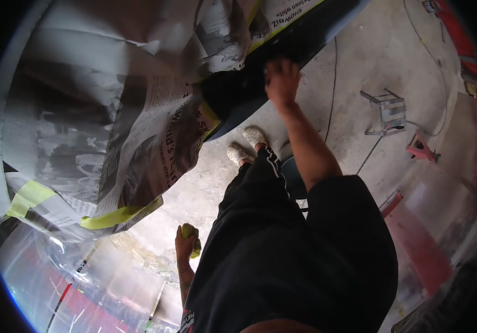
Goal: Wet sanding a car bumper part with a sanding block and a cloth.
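My right hand (282,80) is over a glossy black panel (238,94) at upper centre, fingers slightly apart and bent, with nothing seen in them; whether they touch it is hard to tell. Newspaper sheets (66,122) edged with yellow-green tape (26,198) cover the surface beside the panel on the left. My left hand (183,243) hangs low at lower centre-left, closed on a yellow-green cloth (193,238).
My feet stand on a concrete floor (194,194) below the panel. A metal step stool (389,114), thin cables, a pink object (421,148) and a dark round object (295,177) are to the right. Plastic sheeting (55,277) lies at lower left.
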Action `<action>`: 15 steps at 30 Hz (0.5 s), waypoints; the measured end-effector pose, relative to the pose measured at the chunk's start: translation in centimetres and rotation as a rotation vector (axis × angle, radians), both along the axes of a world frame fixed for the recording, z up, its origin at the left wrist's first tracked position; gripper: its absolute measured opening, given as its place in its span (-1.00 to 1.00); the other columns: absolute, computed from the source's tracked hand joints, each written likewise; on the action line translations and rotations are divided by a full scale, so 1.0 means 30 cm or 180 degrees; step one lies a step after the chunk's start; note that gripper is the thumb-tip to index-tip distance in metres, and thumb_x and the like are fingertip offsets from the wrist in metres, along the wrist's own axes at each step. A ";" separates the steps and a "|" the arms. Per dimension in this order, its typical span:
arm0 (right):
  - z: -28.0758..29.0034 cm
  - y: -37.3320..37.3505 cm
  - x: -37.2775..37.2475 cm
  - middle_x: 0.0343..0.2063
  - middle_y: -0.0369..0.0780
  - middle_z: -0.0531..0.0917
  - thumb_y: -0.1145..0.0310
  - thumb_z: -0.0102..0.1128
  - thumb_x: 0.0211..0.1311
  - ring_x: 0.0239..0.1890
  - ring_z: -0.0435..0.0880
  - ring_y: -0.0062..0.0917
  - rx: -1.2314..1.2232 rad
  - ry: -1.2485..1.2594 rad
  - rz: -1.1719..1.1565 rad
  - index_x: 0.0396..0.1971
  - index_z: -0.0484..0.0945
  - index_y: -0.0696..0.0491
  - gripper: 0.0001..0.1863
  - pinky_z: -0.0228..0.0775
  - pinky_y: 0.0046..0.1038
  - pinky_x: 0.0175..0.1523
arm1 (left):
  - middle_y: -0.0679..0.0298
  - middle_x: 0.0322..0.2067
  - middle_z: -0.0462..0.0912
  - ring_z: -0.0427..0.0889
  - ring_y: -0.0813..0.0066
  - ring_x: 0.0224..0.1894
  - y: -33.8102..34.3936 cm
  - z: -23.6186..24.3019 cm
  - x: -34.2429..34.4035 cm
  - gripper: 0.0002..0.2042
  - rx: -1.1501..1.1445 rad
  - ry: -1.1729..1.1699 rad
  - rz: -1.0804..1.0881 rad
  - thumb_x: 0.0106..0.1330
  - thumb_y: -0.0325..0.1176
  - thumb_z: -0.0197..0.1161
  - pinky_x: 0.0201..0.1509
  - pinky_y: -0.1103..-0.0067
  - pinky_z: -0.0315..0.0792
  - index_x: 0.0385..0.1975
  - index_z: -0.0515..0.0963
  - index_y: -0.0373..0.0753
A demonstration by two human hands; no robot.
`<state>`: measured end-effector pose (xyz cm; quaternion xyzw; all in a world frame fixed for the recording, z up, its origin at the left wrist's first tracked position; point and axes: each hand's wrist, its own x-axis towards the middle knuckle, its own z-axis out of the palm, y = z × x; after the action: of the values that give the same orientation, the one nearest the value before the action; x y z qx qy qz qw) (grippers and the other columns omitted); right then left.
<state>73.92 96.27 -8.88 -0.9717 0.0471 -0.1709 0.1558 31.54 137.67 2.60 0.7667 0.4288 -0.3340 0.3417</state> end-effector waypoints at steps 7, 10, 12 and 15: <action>0.024 -0.181 0.130 -0.14 -0.16 0.41 0.29 0.33 -0.06 -0.11 0.41 -0.18 -0.0287 0.0034 -0.0240 -0.27 0.53 -0.18 -0.72 0.34 -0.10 -0.10 | -0.09 0.06 0.48 0.52 0.13 0.08 -0.029 0.064 0.040 -0.14 0.0150 -0.0037 -0.0127 -0.05 -0.41 0.34 0.12 0.36 0.43 0.35 0.11 -0.34; 0.021 -0.078 0.004 -0.12 -0.18 0.41 0.31 0.31 -0.06 -0.08 0.42 -0.18 -0.0038 0.0132 -0.0068 -0.30 0.53 -0.17 -0.74 0.38 -0.11 -0.08 | -0.09 0.06 0.49 0.53 0.12 0.07 0.008 0.032 0.005 -0.15 0.0064 -0.0049 0.0089 -0.04 -0.42 0.34 0.10 0.35 0.44 0.35 0.11 -0.31; 0.017 -0.014 -0.092 -0.13 -0.18 0.41 0.32 0.30 -0.06 -0.09 0.42 -0.18 0.0160 -0.0059 0.0186 -0.30 0.54 -0.17 -0.75 0.38 -0.09 -0.09 | -0.07 0.05 0.49 0.54 0.16 0.05 -0.031 0.067 0.066 -0.15 0.0158 0.0066 -0.0172 -0.03 -0.45 0.33 0.09 0.36 0.45 0.36 0.11 -0.28; 0.033 -0.111 0.006 -0.12 -0.18 0.42 0.28 0.28 -0.02 -0.08 0.44 -0.17 -0.0172 0.0348 0.0213 -0.27 0.54 -0.18 -0.75 0.39 -0.08 -0.08 | -0.03 0.03 0.51 0.54 0.23 0.02 -0.007 0.062 0.074 -0.15 -0.0071 0.0084 -0.0092 -0.03 -0.50 0.30 0.06 0.42 0.46 0.36 0.09 -0.30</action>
<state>74.11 92.94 -7.88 -0.9845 0.0183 -0.1136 0.1324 33.76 137.46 4.47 0.7645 0.4184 -0.3537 0.3397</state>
